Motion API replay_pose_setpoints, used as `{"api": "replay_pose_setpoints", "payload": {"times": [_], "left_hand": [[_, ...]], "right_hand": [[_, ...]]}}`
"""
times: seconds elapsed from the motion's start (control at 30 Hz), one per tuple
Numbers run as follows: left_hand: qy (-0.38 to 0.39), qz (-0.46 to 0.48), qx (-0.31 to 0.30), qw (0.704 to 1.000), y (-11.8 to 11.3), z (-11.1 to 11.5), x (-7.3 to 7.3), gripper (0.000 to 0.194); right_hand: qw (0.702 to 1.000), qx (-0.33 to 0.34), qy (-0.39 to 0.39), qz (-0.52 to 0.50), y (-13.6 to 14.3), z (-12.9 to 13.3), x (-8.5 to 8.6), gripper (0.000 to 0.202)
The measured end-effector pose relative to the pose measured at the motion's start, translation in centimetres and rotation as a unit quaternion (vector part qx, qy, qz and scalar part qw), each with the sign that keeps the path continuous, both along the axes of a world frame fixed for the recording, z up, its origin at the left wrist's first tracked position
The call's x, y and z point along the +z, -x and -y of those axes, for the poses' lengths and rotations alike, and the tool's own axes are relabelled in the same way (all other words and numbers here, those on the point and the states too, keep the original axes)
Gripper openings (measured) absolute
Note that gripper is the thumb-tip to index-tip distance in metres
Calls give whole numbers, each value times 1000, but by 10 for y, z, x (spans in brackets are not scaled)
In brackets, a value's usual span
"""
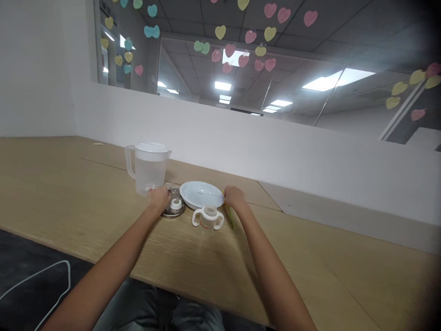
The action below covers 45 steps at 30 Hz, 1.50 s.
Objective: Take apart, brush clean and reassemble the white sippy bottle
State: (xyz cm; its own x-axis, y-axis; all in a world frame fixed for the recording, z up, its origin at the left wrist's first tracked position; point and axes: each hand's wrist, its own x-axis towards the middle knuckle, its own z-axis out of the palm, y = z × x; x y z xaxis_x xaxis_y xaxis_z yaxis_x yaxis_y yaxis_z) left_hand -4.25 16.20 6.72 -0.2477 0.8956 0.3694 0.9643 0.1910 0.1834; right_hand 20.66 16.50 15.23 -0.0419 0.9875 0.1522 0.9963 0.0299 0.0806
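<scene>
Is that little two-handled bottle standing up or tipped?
Upright: the two-handled bottle stands on the table, neck at the top, a handle on each side.

Ceiling lights [320, 84] glare brightly; the right-hand corners darken.

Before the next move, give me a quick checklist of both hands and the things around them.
1. Two-handled bottle upright on the table: ok.
2. Bottle mouth uncovered: ok, nothing sits over it.
3. Pitcher upright with its lid on: ok.
4. Left hand clear of the metal tray: not ok, it overlaps the tray's left side in view.
5. Left hand's grip: cannot tell, fingertips hidden.
6. Right hand gripping the yellow-green strip: cannot tell, fingers blurred beside the bowl.
</scene>
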Motion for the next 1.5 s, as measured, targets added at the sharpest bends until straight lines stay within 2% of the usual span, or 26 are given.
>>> {"api": "replay_pose_setpoints", "payload": {"times": [0.2,0.4,0.53,0.63,0.67,0.73,0.8,0.9,1.0,1.13,1.3,1.4,1.5], "left_hand": [[18,-5,-8,1000,1,-1,-2,37],[10,0,-4,1000,3,-5,-9,37],[-29,-5,-4,1000,6,-3,-6,40],[-98,-10,-20,995,3,3,2,47],[-136,1,-47,990,-1,6,4,47],[-223,53,-150,962,-12,13,8,44],[-283,126,-284,907,-28,21,7,40],[-272,192,-426,841,-51,32,2,40],[-225,218,-487,815,-64,39,-5,49],[-158,236,-496,821,-68,41,-11,68],[-111,220,-508,826,-74,46,-15,84],[-157,251,-501,813,-79,52,-13,84],[-278,256,-449,810,-78,54,-7,76]], "right_hand": [[1000,9,23,-5,0,-3,-4,28],[1000,7,12,-11,-5,-6,-1,32],[999,-3,33,-16,-14,-9,2,28],[999,-19,43,-27,-22,-8,-1,27],[998,-27,45,-32,-25,-6,-4,28],[997,-42,54,-45,-30,-1,-16,27],[995,-56,63,-60,-34,5,-31,25],[993,-67,66,-76,-38,14,-55,22],[992,-69,48,-93,-43,19,-68,21],[989,-79,-3,-128,-54,19,-64,22],[967,-139,-142,-157,-59,24,-44,42],[934,-122,-260,-212,-54,32,-39,41],[902,-55,-351,-247,-48,39,-42,41]]}}
